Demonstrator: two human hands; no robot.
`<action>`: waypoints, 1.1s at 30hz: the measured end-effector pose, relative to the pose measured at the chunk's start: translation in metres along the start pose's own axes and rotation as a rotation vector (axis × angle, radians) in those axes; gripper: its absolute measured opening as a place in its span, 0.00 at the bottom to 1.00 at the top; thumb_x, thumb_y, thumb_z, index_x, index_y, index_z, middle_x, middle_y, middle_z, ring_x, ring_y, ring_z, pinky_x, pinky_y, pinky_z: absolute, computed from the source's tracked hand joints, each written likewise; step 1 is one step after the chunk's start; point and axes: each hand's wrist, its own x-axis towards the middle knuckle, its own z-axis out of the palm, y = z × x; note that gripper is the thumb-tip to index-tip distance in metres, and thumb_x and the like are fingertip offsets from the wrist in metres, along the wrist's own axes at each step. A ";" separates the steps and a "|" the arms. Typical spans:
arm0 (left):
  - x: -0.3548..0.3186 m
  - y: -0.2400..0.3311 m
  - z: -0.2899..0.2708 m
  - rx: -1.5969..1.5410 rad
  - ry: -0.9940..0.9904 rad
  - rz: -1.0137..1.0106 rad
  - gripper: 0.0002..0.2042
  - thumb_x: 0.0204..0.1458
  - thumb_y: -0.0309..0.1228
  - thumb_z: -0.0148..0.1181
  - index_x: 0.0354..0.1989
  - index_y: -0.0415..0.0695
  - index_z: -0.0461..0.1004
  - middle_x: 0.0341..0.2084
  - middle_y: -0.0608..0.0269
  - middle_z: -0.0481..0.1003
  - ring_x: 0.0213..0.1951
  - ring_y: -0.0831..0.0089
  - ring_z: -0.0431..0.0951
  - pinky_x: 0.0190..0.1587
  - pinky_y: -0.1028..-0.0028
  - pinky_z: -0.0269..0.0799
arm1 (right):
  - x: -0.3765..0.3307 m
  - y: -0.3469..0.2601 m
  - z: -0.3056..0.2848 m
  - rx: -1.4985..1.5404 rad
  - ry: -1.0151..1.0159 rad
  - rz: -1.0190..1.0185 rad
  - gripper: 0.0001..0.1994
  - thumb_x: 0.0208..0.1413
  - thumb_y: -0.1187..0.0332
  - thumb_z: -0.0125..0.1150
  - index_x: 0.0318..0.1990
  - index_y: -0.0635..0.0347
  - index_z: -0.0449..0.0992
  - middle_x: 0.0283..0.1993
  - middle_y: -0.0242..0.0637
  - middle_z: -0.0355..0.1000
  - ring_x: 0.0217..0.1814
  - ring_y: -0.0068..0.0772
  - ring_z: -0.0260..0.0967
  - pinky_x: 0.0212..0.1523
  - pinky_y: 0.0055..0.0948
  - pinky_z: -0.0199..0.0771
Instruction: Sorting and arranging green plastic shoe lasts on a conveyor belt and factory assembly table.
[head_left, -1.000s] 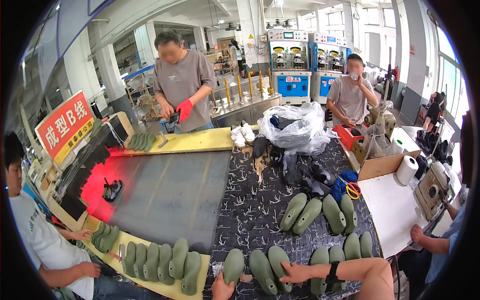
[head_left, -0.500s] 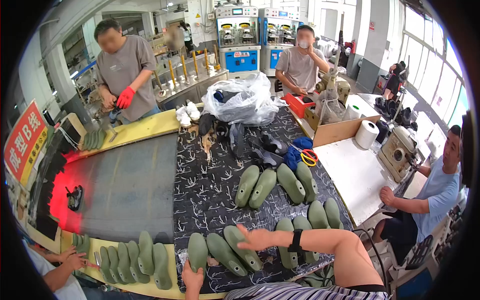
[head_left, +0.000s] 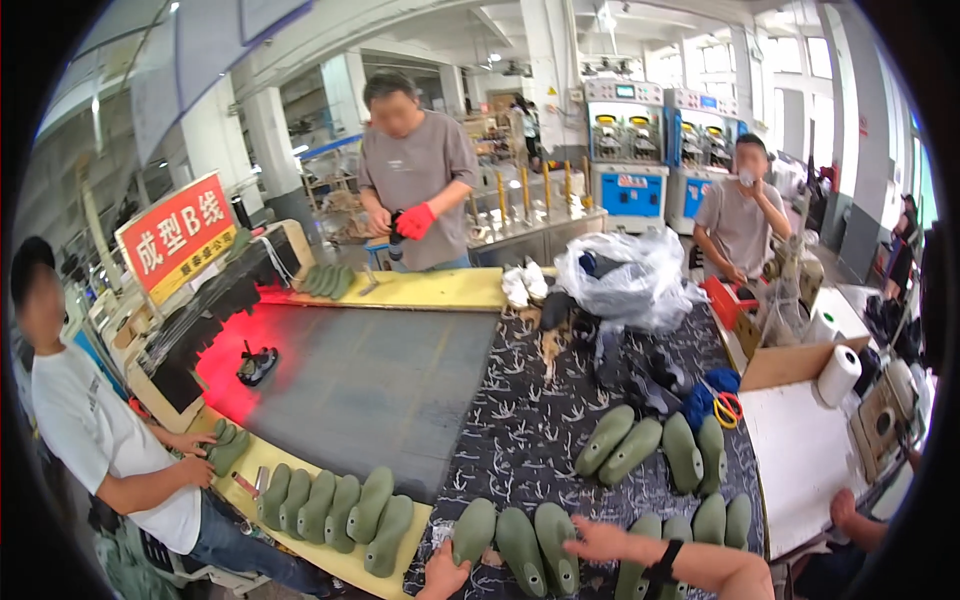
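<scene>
Green shoe last at the near edge of the dark patterned tabletop, toward its left corner: that is where I have my left hand, its grip pinching the last's lower end between thumb and fingers. My right hand reaches in from the right with fingers spread, beside the rightmost of two neighbouring lasts; from here I cannot tell whether the fingertips touch it. Further right, by my wrist, I see another group of lasts, and behind them two pairs near a blue cloth and yellow-handled scissors. To my left, a row of lasts runs along a yellow ledge, beside a grey conveyor belt.
</scene>
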 end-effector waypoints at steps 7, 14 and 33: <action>-0.036 0.016 0.009 0.065 0.221 0.112 0.32 0.46 0.40 0.61 0.58 0.34 0.62 0.35 0.37 0.75 0.37 0.40 0.75 0.40 0.52 0.70 | -0.024 -0.074 0.000 -0.342 -0.368 -0.184 0.44 0.55 0.43 0.54 0.71 0.56 0.41 0.72 0.59 0.36 0.70 0.67 0.43 0.63 0.57 0.53; -0.029 0.017 0.019 -0.017 0.132 0.090 0.34 0.46 0.40 0.61 0.60 0.35 0.60 0.37 0.36 0.75 0.41 0.40 0.74 0.44 0.53 0.69 | -0.008 -0.030 0.022 -0.282 -0.339 -0.345 0.45 0.53 0.43 0.58 0.70 0.57 0.44 0.72 0.57 0.36 0.73 0.64 0.35 0.66 0.56 0.48; -0.017 0.036 0.011 -0.059 0.071 -0.073 0.35 0.42 0.30 0.62 0.62 0.40 0.58 0.47 0.40 0.71 0.47 0.45 0.73 0.49 0.56 0.68 | 0.014 -0.018 0.044 -0.303 -0.200 -0.329 0.46 0.48 0.41 0.61 0.69 0.53 0.47 0.71 0.51 0.40 0.74 0.64 0.24 0.60 0.70 0.52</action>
